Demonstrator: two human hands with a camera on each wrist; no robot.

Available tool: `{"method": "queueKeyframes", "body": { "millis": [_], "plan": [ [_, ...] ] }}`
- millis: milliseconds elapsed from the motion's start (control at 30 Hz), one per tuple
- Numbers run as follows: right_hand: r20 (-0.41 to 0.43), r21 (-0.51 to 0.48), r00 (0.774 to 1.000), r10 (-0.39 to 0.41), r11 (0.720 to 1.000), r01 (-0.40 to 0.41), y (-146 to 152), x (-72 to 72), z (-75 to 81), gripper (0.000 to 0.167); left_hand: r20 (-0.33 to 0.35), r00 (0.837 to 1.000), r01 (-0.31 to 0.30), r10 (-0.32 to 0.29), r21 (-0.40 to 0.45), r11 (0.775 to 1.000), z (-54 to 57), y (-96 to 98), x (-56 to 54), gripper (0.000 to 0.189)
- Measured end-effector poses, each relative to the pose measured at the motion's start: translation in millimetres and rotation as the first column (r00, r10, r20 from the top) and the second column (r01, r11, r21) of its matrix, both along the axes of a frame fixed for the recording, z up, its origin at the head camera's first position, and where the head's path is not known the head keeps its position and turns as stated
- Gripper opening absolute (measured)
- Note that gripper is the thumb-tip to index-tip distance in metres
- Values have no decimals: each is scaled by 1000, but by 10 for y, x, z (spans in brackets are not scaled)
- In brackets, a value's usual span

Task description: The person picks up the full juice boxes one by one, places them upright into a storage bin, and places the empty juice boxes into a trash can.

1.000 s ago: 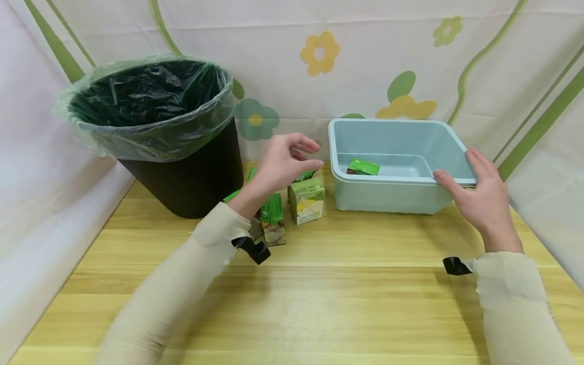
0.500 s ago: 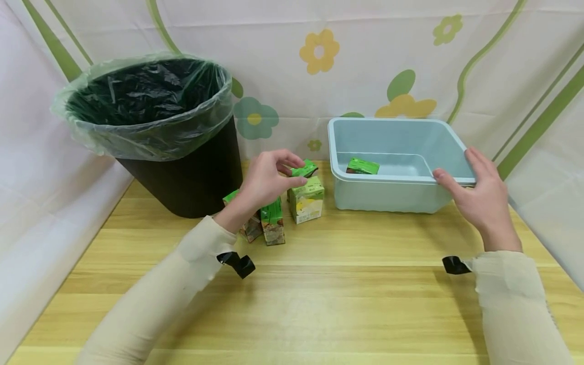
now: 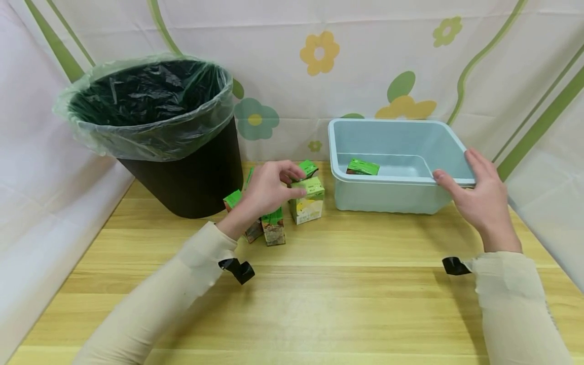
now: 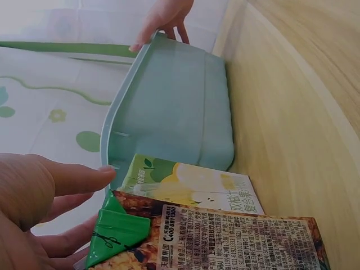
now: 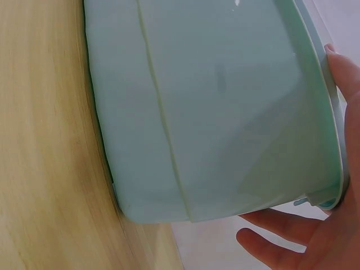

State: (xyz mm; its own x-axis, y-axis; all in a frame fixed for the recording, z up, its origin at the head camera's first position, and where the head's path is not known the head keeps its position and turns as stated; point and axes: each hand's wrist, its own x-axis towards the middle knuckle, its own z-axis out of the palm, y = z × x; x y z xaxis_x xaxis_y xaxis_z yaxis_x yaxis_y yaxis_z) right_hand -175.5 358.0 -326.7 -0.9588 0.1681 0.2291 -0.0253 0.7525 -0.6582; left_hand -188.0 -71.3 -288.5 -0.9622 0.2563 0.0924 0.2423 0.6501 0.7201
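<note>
My left hand [image 3: 266, 190] hovers over a group of small juice cartons, thumb and fingers apart. Its fingertips are by the top of a pale green carton with yellow fruit [image 3: 310, 205]; I cannot tell whether they touch it. In the left wrist view, the thumb extends straight above that carton, while a brown carton with a green top [image 4: 242, 242] stands nearer the camera. Several brown, green-topped cartons [image 3: 274, 230] are partly covered by this hand. My right hand [image 3: 485, 203] grips the right rim of a light blue plastic basin [image 3: 388, 197]. One green-topped carton [image 3: 363, 167] lies inside it.
A black bin [image 3: 191, 177] lined with a translucent green bag [image 3: 150, 144] stands at the back left. Behind everything hangs a white flowered curtain [image 3: 283, 45]. The wooden table [image 3: 328, 304] stretches toward me in front of the cartons.
The left hand has moved left and down from beside the basin to the pale green carton's top. The right hand and the basin stay where they were.
</note>
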Motion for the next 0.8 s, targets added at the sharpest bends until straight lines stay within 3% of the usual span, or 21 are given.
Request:
{"method": "queueKeyframes", "body": {
  "millis": [333,633,800],
  "plan": [
    [-2,-4,1000,1,1000,-1,17,-3,-16,91,-12,1000,25,-26,-50,998,-48,55,-11,23],
    [-1,-4,1000,3,1000,-3,29,-11,-19,92,-93,994,37,-55,-188,982,-102,110,-8,21],
    [-1,-3,1000,0,1000,0,32,-5,-21,91,-91,993,49,-71,-221,974,-105,155,5,27]
  ]
}}
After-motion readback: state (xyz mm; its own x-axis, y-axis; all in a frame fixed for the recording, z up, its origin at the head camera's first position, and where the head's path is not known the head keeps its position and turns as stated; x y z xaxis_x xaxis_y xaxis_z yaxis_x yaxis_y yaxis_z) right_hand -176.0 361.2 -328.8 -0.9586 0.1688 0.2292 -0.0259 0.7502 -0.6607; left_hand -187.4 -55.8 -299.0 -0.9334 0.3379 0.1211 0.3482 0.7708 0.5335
